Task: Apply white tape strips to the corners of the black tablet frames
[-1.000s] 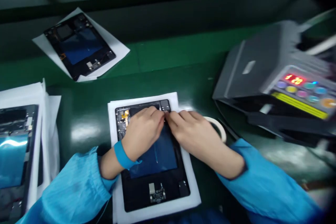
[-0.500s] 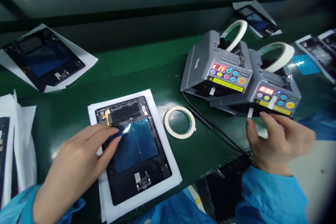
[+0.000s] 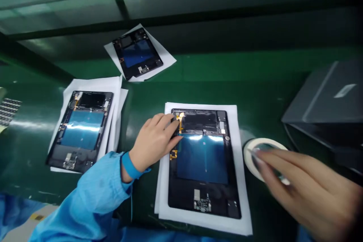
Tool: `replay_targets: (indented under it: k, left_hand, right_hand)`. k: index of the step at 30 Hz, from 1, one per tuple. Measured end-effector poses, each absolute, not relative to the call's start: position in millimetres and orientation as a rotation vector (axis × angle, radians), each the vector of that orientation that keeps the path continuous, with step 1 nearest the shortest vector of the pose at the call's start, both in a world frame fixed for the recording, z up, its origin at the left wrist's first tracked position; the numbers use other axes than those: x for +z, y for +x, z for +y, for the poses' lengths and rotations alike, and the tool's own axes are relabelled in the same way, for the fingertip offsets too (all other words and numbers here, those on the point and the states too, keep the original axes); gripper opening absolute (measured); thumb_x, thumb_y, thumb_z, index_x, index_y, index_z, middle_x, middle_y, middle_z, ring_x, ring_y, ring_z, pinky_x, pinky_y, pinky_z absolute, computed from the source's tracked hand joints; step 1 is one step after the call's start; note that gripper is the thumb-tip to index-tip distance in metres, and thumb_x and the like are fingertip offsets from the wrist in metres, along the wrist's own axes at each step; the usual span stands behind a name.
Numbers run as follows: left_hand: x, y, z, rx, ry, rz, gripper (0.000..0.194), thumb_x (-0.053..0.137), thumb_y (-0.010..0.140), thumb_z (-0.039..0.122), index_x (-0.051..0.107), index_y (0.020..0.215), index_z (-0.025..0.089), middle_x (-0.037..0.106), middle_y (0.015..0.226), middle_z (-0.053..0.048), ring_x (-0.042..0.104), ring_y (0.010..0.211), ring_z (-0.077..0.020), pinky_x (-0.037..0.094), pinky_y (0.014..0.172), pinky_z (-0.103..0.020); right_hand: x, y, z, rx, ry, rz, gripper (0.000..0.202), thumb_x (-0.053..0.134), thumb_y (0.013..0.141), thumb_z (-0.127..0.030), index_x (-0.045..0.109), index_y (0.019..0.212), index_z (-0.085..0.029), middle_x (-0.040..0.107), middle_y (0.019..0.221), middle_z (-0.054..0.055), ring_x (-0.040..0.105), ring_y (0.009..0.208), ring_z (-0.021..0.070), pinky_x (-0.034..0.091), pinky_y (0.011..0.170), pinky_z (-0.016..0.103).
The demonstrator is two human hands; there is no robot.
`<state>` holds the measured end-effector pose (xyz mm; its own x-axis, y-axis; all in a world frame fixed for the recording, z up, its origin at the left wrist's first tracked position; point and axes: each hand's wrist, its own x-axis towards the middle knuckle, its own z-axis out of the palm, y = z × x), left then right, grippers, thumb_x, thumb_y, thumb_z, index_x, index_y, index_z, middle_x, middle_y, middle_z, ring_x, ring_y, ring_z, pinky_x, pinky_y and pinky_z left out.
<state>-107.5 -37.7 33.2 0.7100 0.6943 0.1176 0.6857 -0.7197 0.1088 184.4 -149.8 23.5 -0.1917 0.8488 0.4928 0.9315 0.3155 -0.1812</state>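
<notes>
Tablet [image 3: 202, 162] lies on paper [image 3: 244, 196], long axis running near to far. Left hand [image 3: 154, 140] nearer, fingers parted at its far-left edge. Right hand [image 3: 309, 185] over tape roll [image 3: 249, 162], tablet leftward; blurred, cannot tell whether fingers grip.

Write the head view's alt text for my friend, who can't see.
A person's left hand rests at the upper-left edge of an opened tablet on white sheets, while the blurred right hand appears in front of a tape roll. Another tablet lies at left and a third tablet farther back on the green table; a grey machine stands at right.
</notes>
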Motion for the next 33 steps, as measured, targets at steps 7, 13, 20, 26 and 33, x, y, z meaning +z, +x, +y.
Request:
replay_targets:
  k: [7, 13, 20, 26, 33]
  left_hand:
    - [21.4, -106.3, -32.7, 0.115, 2.819, 1.143, 0.049, 0.053, 0.097, 0.048, 0.054, 0.133, 0.016, 0.055, 0.137, -0.01, 0.051, 0.117, -0.0298, 0.047, 0.091, -0.044]
    - [13.9, -107.4, -33.3, 0.211, 2.791, 1.144, 0.043, 0.044, 0.1, 0.043, 0.056, 0.132, 0.016, 0.055, 0.139, -0.007, 0.05, 0.114, -0.0281, 0.043, 0.089, -0.044]
    - [11.1, -109.0, -34.1, 0.264, 2.776, 1.137, 0.041, 0.047, 0.099, 0.042, 0.058, 0.129, 0.016, 0.054, 0.138, -0.007, 0.05, 0.113, -0.0277, 0.043, 0.088, -0.043]
    - [10.7, -108.5, -34.4, 0.265, 2.771, 1.135, 0.042, 0.046, 0.099, 0.042, 0.057, 0.13, 0.016, 0.053, 0.139, -0.009, 0.05, 0.113, -0.0283, 0.044, 0.089, -0.044]
    - [7.9, -110.2, -32.1, 0.475, 2.562, 1.221, 0.045, 0.052, 0.097, 0.041, 0.053, 0.131, 0.012, 0.055, 0.135, -0.013, 0.052, 0.116, -0.0272, 0.047, 0.095, -0.041]
  right_hand:
    - [14.6, 94.7, -36.5, -0.23, -1.314, -2.235, 0.009, 0.061, 0.091, -0.02, 0.067, 0.096, -0.016, 0.073, 0.089, 0.001, 0.066, 0.071, 0.0103, 0.045, 0.06, 0.024]
    - [-0.6, 94.2, -34.0, -0.208, -1.315, -2.27, 0.013, 0.065, 0.088, -0.019, 0.065, 0.101, -0.015, 0.074, 0.091, 0.003, 0.067, 0.076, 0.0124, 0.047, 0.063, 0.023]
    - [-3.9, 93.3, -34.0, -0.232, -1.33, -2.313, 0.014, 0.064, 0.087, -0.018, 0.065, 0.101, -0.018, 0.073, 0.089, 0.003, 0.068, 0.077, 0.016, 0.047, 0.063, 0.026]
    - [-6.5, 93.3, -34.6, -0.22, -1.322, -2.368, 0.011, 0.065, 0.087, -0.019, 0.068, 0.098, -0.017, 0.073, 0.091, 0.003, 0.064, 0.075, 0.0153, 0.046, 0.066, 0.028]
    - [2.4, 88.5, -33.5, -0.257, -1.327, -2.471, 0.014, 0.06, 0.091, -0.021, 0.071, 0.099, -0.016, 0.071, 0.091, 0.003, 0.059, 0.074, 0.0137, 0.041, 0.058, 0.028]
